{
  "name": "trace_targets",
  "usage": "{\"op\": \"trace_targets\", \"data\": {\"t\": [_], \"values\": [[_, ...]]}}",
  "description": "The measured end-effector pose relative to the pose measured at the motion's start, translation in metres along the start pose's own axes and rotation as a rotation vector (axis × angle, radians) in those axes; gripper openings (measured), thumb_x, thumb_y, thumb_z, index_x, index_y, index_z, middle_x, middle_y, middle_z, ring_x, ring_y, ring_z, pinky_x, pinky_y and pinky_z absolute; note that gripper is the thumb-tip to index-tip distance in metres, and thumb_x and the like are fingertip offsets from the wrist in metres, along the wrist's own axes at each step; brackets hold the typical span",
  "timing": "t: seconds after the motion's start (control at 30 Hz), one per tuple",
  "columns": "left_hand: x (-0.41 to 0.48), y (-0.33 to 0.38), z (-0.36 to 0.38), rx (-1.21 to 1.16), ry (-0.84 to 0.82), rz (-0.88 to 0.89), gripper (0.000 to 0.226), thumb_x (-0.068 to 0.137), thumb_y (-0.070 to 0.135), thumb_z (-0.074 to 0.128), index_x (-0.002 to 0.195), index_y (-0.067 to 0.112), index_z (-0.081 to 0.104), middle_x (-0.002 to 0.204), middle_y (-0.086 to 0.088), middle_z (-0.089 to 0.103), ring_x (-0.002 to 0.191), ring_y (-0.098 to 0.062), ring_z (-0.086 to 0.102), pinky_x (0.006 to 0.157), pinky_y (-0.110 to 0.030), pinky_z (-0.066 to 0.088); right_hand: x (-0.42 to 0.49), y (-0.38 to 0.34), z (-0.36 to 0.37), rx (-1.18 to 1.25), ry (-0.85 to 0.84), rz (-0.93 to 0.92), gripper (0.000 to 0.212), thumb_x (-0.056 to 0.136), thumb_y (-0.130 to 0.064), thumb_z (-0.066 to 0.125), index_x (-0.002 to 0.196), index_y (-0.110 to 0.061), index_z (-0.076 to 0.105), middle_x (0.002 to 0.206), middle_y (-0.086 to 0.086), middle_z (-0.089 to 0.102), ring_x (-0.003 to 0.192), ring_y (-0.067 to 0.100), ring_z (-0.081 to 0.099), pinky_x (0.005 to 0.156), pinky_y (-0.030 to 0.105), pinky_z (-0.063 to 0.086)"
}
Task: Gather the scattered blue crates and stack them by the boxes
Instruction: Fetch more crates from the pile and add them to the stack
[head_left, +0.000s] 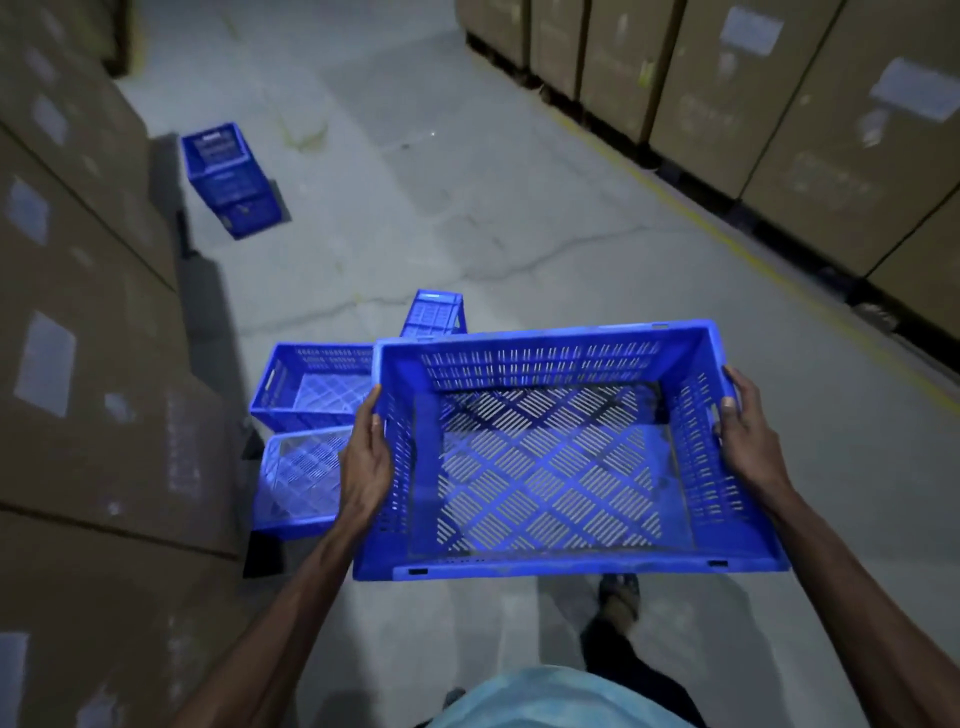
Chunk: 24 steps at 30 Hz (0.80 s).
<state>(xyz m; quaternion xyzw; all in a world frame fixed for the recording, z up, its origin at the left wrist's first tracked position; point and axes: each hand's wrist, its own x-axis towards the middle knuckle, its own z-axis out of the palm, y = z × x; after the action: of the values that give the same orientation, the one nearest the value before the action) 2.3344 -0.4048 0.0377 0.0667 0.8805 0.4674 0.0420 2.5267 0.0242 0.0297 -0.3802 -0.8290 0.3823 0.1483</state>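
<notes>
I carry an empty blue perforated crate (550, 467) level in front of me, above the floor. My left hand (366, 462) grips its left side wall and my right hand (748, 436) grips its right side wall. Just left of it, on the floor beside the cardboard boxes (78, 364), sit two more blue crates, one upright (311, 384) and one paler one nearer me (301, 478). A further crate on its side (434, 314) shows behind the held crate. A stack of blue crates (228, 176) stands farther up the aisle by the left boxes.
Tall cardboard boxes line the left side, and more boxes on dark pallets (779, 130) line the right, behind a yellow floor line (769, 270). The grey concrete aisle (441, 182) runs ahead between them. My foot (618, 597) shows below the crate.
</notes>
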Motion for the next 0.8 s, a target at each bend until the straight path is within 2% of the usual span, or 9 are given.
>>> {"op": "trace_targets", "data": {"t": [0.1, 0.17, 0.23, 0.33, 0.43, 0.5, 0.57, 0.7, 0.8], "values": [[0.026, 0.037, 0.045, 0.021, 0.004, 0.026, 0.044, 0.115, 0.027, 0.033, 0.158, 0.032, 0.041, 0.156, 0.001, 0.053, 0.134, -0.032, 0.058, 0.111, -0.054, 0.045, 0.052, 0.016, -0.025, 0.007, -0.008, -0.01, 0.055, 0.101, -0.054, 0.027, 0.154, -0.04, 0.032, 0.122, 0.021, 0.068, 0.099, 0.044, 0.068, 0.085, 0.039, 0.043], [0.042, 0.061, 0.076, 0.033, 0.031, 0.014, 0.043, 0.114, 0.028, 0.034, 0.156, 0.035, 0.042, 0.133, -0.003, 0.066, 0.11, -0.034, 0.068, 0.095, -0.047, 0.053, 0.09, 0.026, -0.044, 0.006, -0.025, -0.004, 0.047, 0.108, -0.047, 0.03, 0.154, -0.041, 0.032, 0.126, 0.022, 0.067, 0.103, 0.046, 0.067, 0.087, 0.042, 0.045], [0.059, 0.081, 0.108, 0.031, 0.064, 0.006, 0.042, 0.114, 0.029, 0.035, 0.154, 0.039, 0.043, 0.102, -0.001, 0.067, 0.08, -0.024, 0.067, 0.077, -0.038, 0.049, 0.131, 0.035, -0.062, 0.01, -0.031, -0.012, 0.043, 0.11, -0.042, 0.031, 0.153, -0.044, 0.032, 0.13, 0.021, 0.065, 0.106, 0.047, 0.066, 0.09, 0.044, 0.046], [0.09, 0.111, 0.154, 0.005, 0.085, -0.01, 0.042, 0.114, 0.028, 0.036, 0.154, 0.036, 0.045, 0.089, -0.003, 0.066, 0.066, -0.013, 0.06, 0.07, -0.034, 0.049, 0.187, 0.044, -0.083, -0.011, -0.047, 0.006, 0.043, 0.111, -0.042, 0.032, 0.154, -0.043, 0.032, 0.127, 0.023, 0.066, 0.105, 0.047, 0.066, 0.089, 0.043, 0.046], [0.122, 0.134, 0.193, 0.004, 0.104, -0.007, 0.041, 0.114, 0.028, 0.036, 0.153, 0.04, 0.045, 0.079, -0.004, 0.062, 0.06, -0.009, 0.055, 0.063, -0.022, 0.047, 0.242, 0.047, -0.095, -0.026, -0.057, 0.012, 0.043, 0.112, -0.038, 0.032, 0.155, -0.042, 0.032, 0.126, 0.022, 0.067, 0.106, 0.046, 0.066, 0.089, 0.042, 0.046], [0.15, 0.145, 0.216, -0.009, 0.079, -0.02, 0.042, 0.114, 0.031, 0.035, 0.153, 0.042, 0.044, 0.079, -0.01, 0.062, 0.059, -0.013, 0.053, 0.065, -0.034, 0.046, 0.281, 0.048, -0.098, -0.024, -0.061, 0.019, 0.043, 0.112, -0.037, 0.032, 0.154, -0.045, 0.031, 0.129, 0.019, 0.067, 0.107, 0.046, 0.066, 0.091, 0.042, 0.046], [0.182, 0.151, 0.237, -0.029, 0.069, -0.036, 0.041, 0.114, 0.034, 0.035, 0.154, 0.044, 0.044, 0.081, -0.018, 0.064, 0.059, -0.017, 0.051, 0.068, -0.04, 0.045, 0.32, 0.049, -0.095, -0.032, -0.077, 0.025, 0.044, 0.111, -0.037, 0.032, 0.154, -0.045, 0.031, 0.131, 0.018, 0.066, 0.108, 0.046, 0.066, 0.09, 0.041, 0.046], [0.254, 0.156, 0.282, -0.012, 0.103, -0.046, 0.039, 0.112, 0.042, 0.036, 0.146, 0.06, 0.043, 0.083, -0.016, 0.068, 0.058, -0.018, 0.051, 0.069, -0.043, 0.047, 0.411, 0.044, -0.077, -0.058, -0.092, 0.004, 0.044, 0.111, -0.04, 0.033, 0.155, -0.046, 0.03, 0.13, 0.017, 0.067, 0.105, 0.045, 0.067, 0.087, 0.041, 0.047], [0.322, 0.159, 0.318, -0.035, 0.104, -0.076, 0.041, 0.107, 0.053, 0.034, 0.148, 0.058, 0.043, 0.081, -0.012, 0.068, 0.055, -0.021, 0.05, 0.065, -0.044, 0.047, 0.493, 0.037, -0.06, -0.057, -0.11, -0.004, 0.043, 0.11, -0.043, 0.032, 0.151, -0.052, 0.029, 0.124, 0.011, 0.069, 0.097, 0.039, 0.069, 0.083, 0.039, 0.048]]}}
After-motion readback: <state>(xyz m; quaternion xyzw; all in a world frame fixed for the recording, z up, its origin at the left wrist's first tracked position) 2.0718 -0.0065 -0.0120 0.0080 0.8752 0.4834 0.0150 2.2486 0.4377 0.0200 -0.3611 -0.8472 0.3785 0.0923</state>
